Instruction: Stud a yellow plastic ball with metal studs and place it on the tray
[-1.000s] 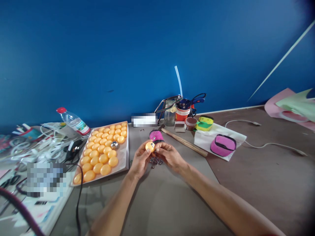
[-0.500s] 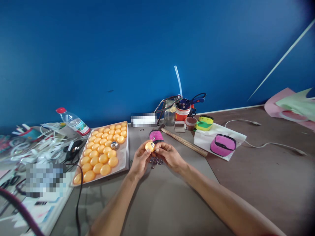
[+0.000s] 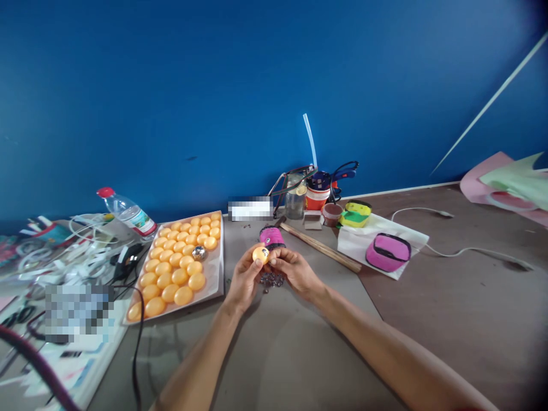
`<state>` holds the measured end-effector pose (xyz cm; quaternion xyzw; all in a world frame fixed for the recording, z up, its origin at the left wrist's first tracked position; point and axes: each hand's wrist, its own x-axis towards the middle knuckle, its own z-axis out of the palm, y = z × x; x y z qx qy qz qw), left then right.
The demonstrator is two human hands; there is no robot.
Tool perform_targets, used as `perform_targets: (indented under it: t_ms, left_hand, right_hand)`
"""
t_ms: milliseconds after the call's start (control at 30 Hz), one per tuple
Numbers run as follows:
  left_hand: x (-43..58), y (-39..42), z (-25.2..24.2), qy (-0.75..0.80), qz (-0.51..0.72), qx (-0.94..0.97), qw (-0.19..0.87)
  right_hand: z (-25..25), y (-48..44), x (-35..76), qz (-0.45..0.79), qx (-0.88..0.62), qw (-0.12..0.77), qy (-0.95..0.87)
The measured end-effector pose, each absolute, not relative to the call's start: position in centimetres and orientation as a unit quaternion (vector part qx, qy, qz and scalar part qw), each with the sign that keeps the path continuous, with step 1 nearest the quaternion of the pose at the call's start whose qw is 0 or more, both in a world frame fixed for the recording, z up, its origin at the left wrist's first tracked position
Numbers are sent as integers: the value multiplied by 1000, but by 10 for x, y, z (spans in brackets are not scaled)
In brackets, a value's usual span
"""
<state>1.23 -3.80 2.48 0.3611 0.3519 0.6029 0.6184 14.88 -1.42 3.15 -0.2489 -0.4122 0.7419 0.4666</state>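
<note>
My left hand (image 3: 243, 283) holds an orange ping-pong ball (image 3: 258, 255) between thumb and fingers, a small dark mark showing on its right side. Against that side, my right hand (image 3: 297, 274) has thumb and fingertips pinched together; what sits between them, if anything, is too small to make out. Beneath both hands lies a pile of small dark shiny pieces (image 3: 272, 281). Just beyond them is a pink fabric pouch (image 3: 270, 236), partly hidden by the fingers. To the left, a shallow white box (image 3: 218, 273) carries rows of orange balls (image 3: 183, 295) and one silver studded ball (image 3: 199, 253).
A hammer with a wooden handle (image 3: 321, 246) lies right of the hands. Behind stand a glass jar (image 3: 294, 200) and a small tub (image 3: 333, 214). Another pink pouch (image 3: 387, 253) rests on white paper. Tangled cables and a bottle (image 3: 137, 218) crowd the left.
</note>
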Motion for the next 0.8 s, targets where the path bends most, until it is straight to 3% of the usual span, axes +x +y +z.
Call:
perform_targets:
  t_ms: [800]
  left_hand:
    - [11,-37,20,364,599,388,599]
  right_hand:
    - [33,-13,151,720,-257,467,-445]
